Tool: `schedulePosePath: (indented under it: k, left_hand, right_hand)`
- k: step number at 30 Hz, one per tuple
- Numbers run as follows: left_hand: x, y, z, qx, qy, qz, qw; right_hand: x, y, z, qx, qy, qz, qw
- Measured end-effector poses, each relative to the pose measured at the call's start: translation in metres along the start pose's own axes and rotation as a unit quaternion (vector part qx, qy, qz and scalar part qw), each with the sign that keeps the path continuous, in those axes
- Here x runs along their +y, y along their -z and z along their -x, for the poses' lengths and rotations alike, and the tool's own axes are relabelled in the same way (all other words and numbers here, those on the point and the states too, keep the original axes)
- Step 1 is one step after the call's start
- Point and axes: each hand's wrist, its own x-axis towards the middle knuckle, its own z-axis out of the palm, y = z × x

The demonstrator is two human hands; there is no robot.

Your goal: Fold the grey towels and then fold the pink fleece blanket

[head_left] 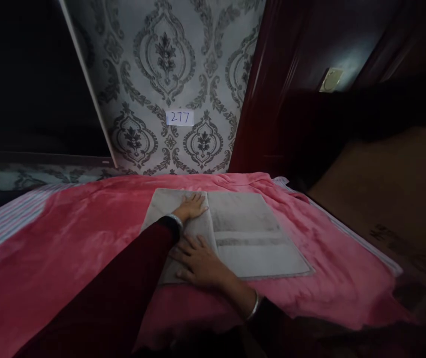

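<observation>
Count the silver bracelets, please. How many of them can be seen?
2. The left bracelet is around the wrist of the left hand; the right bracelet is around the wrist of the right hand. Others may be hidden under the sleeves.

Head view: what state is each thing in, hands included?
Cloth: laid out, an edge or crease running across its middle.
Left hand: open, palm down on the cloth, fingers spread.
Right hand: open, palm down on the cloth, nearer the camera.
Blanket: spread out, rumpled at right.
Sheet: partly covered by the blanket.
Screen: dark.
Label: on the wall, reading 277.
</observation>
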Motion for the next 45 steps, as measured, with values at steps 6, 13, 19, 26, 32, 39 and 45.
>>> schedulePosePath:
  k: [6, 13, 19, 26, 32, 39, 45]
  left_hand:
    - [-0.008, -0.014, -0.006, -0.032, 0.019, 0.005, 0.999]
    - [0.008, 0.0, -0.004, -0.075, 0.048, -0.03, 0.996]
    - [-0.002, 0.015, 0.038, -0.114, 0.006, -0.008, 0.993]
    - [-0.022, -0.003, 0.128, -0.052, 0.033, -0.045, 0.997]
    - [-0.017, -0.014, 0.143, -0.007, 0.037, -0.048, 0.998]
    - [-0.025, -0.011, 0.155, 0.013, 0.045, -0.025, 0.999]
    - [-0.056, -0.024, 0.204, 0.143, 0.14, 0.16, 0.967]
  right_hand:
    - [-0.015, -0.01, 0.023, 0.017, -0.001, -0.032, 0.999]
    - [-0.035, -0.014, 0.058, 0.007, -0.006, -0.076, 0.997]
    - [-0.018, 0.007, 0.061, 0.082, -0.038, -0.062, 0.994]
    - [0.001, -0.009, 0.03, 0.051, -0.133, 0.06, 0.988]
    - [0.001, -0.03, 0.046, 0.067, -0.138, 0.065, 0.986]
    - [-0.009, -0.04, 0.071, 0.086, -0.159, 0.055, 0.982]
    - [0.012, -0.052, 0.094, 0.205, -0.153, -0.085, 0.963]
